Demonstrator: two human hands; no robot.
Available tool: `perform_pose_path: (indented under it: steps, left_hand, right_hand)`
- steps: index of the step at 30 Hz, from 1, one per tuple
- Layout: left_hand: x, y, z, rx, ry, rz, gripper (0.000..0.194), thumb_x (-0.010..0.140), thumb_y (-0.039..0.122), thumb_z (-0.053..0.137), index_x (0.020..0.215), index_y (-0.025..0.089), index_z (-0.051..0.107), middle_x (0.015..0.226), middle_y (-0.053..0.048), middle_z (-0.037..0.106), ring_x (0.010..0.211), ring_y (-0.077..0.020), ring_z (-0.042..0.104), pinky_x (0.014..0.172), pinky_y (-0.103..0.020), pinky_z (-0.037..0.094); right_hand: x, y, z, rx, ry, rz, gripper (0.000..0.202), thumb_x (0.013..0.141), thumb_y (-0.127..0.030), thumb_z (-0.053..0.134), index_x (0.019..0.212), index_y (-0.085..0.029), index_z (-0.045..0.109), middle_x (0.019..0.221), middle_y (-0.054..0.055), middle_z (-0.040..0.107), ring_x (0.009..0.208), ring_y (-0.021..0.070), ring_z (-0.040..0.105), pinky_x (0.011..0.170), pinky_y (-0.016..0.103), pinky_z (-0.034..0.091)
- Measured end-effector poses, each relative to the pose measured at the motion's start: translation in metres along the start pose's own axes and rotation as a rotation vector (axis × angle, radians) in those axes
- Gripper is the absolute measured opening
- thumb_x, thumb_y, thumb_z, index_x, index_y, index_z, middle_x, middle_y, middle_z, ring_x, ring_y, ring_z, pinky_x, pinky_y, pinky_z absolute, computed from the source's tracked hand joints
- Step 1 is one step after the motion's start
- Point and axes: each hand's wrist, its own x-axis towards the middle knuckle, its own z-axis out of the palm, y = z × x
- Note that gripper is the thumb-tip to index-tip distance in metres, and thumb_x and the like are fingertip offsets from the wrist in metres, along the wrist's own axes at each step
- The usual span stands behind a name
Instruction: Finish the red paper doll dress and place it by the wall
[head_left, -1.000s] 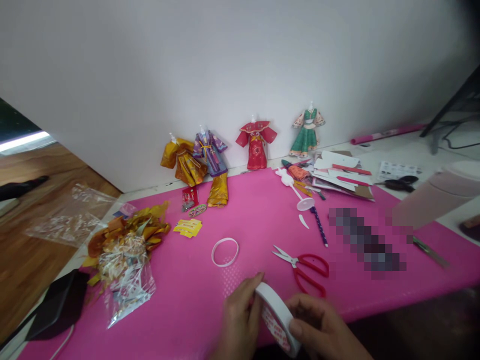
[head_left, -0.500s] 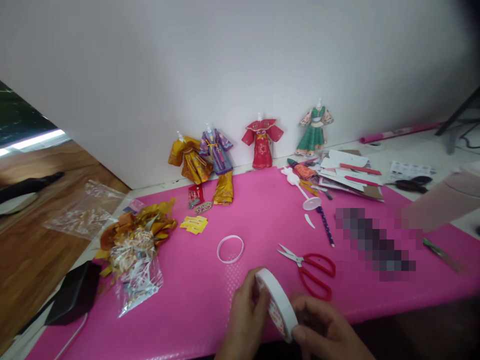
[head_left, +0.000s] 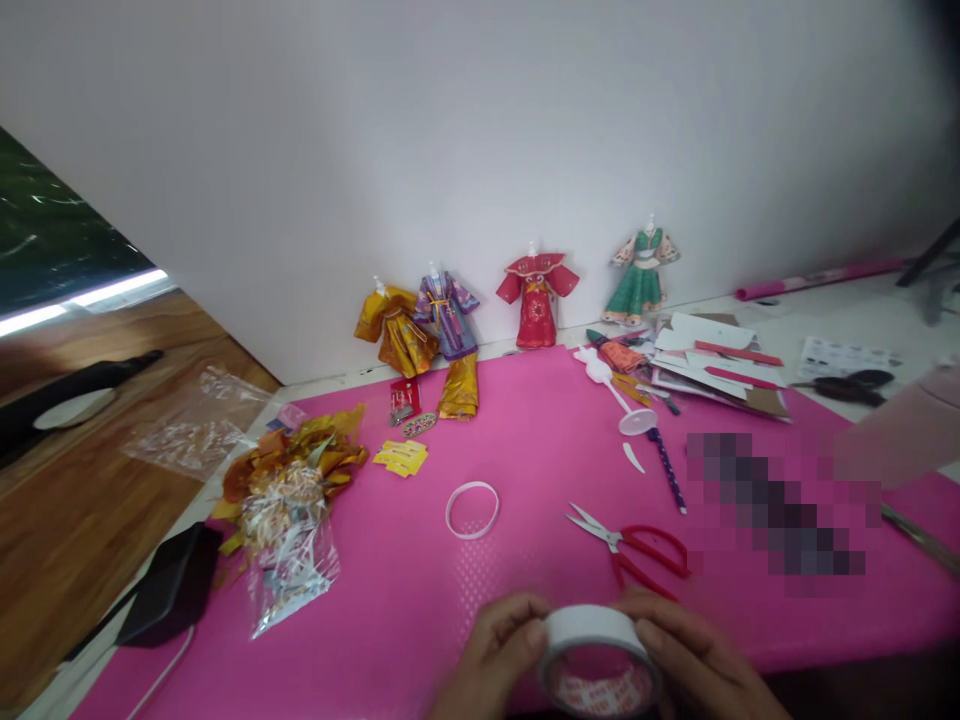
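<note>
A roll of white tape (head_left: 592, 625) is held between my two hands near the table's front edge, its open core facing me with red print inside. My left hand (head_left: 499, 650) grips the roll's left side, thumb and fingers bent against it. On the opposite side my right hand (head_left: 694, 655) has its fingers closed at the rim. Just beyond the right hand lie red-handled scissors (head_left: 626, 545), blades apart and pointing left. A thin white ring (head_left: 472, 510) rests flat on the pink cover ahead of the left hand.
Several doll outfits on small forms, such as a red dress (head_left: 536, 300), lean on the wall. Gold fabric scraps (head_left: 300, 465) and a clear bag (head_left: 292, 580) lie left, by a black box (head_left: 172, 585). Cards (head_left: 709, 345) and a white doll stand (head_left: 615, 395) lie right.
The tape roll has turned from edge-on and tilted to core facing me, and it sits lower in view. My right hand has come up along its right side. The view has shifted slightly.
</note>
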Motion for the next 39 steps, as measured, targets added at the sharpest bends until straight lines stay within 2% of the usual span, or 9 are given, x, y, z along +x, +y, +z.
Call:
perform_pose_path:
  steps: [5,8,10,13,17,20,24,29,39]
  left_hand:
    - [0.001,0.001,0.017,-0.271,-0.066,-0.172,0.047,0.066,0.058,0.074,0.065,0.015,0.057,0.049,0.003,0.054,0.044,-0.0084,0.046,0.047,-0.020,0.029]
    - [0.001,0.007,0.022,-0.329,-0.093,-0.119,0.043,0.067,0.055,0.074,0.064,0.014,0.059,0.049,-0.001,0.058,0.048,-0.0103,0.052,0.050,-0.021,0.032]
    - [-0.001,0.012,0.021,-0.338,-0.137,-0.106,0.036,0.068,0.047,0.073,0.068,0.012,0.063,0.053,-0.003,0.062,0.050,-0.0112,0.055,0.053,-0.021,0.035]
    - [-0.006,0.019,0.017,-0.344,-0.183,-0.139,0.026,0.065,0.030,0.070,0.079,0.009,0.071,0.064,-0.006,0.069,0.057,-0.0132,0.059,0.059,-0.023,0.040]
    - [-0.012,0.024,0.010,-0.238,-0.241,-0.145,0.026,0.064,0.017,0.062,0.085,0.010,0.074,0.068,-0.006,0.072,0.063,-0.0144,0.062,0.068,-0.025,0.043]
    - [-0.014,0.024,0.006,-0.145,-0.256,-0.140,0.025,0.068,0.018,0.062,0.089,0.012,0.074,0.070,-0.005,0.073,0.067,-0.0151,0.063,0.070,-0.025,0.042]
    - [-0.015,0.020,0.004,-0.108,-0.237,-0.158,0.017,0.069,0.026,0.066,0.082,0.015,0.070,0.069,-0.003,0.073,0.066,-0.0158,0.063,0.071,-0.027,0.043]
    - [-0.013,0.014,0.004,-0.106,-0.226,-0.152,0.016,0.068,0.024,0.066,0.080,0.014,0.070,0.067,-0.003,0.072,0.063,-0.0151,0.063,0.070,-0.026,0.043]
    - [-0.010,0.024,0.011,-0.233,-0.239,-0.103,0.021,0.070,0.027,0.067,0.083,0.011,0.071,0.068,-0.006,0.072,0.062,-0.0147,0.063,0.069,-0.026,0.044]
  right_hand:
    - [0.009,0.008,-0.006,0.027,0.016,-0.025,0.039,0.081,-0.057,0.066,0.097,-0.023,0.070,0.074,0.001,0.061,0.062,0.0154,0.054,0.057,0.027,0.043]
    - [0.013,0.011,-0.008,0.068,-0.037,-0.105,0.041,0.073,-0.054,0.075,0.099,-0.024,0.068,0.083,0.003,0.065,0.076,0.0211,0.061,0.070,0.032,0.048]
    - [0.014,0.009,-0.007,0.059,-0.060,-0.125,0.036,0.073,-0.051,0.077,0.094,-0.023,0.069,0.080,0.002,0.065,0.075,0.0202,0.061,0.069,0.031,0.048]
    - [0.014,0.000,-0.004,0.054,0.005,-0.105,0.025,0.077,-0.047,0.074,0.088,-0.024,0.071,0.080,0.002,0.065,0.077,0.0190,0.061,0.071,0.029,0.049]
    - [0.016,-0.005,-0.002,0.054,0.055,-0.093,0.028,0.076,-0.049,0.075,0.092,-0.027,0.073,0.084,0.003,0.067,0.078,0.0202,0.062,0.067,0.029,0.050]
    - [0.017,-0.001,-0.004,0.027,0.052,-0.103,0.031,0.074,-0.052,0.075,0.094,-0.027,0.074,0.080,0.004,0.066,0.069,0.0186,0.058,0.058,0.028,0.047]
    - [0.017,0.001,-0.005,0.009,0.049,-0.158,0.027,0.073,-0.049,0.077,0.090,-0.028,0.075,0.086,0.004,0.066,0.078,0.0200,0.060,0.068,0.030,0.050]
    - [0.016,-0.003,-0.002,0.000,0.040,-0.115,0.028,0.075,-0.051,0.075,0.091,-0.028,0.074,0.082,0.003,0.064,0.069,0.0175,0.056,0.056,0.026,0.045]
    - [0.019,0.004,-0.003,0.076,0.065,-0.055,0.034,0.073,-0.052,0.077,0.091,-0.023,0.072,0.084,0.004,0.065,0.077,0.0202,0.061,0.068,0.031,0.049]
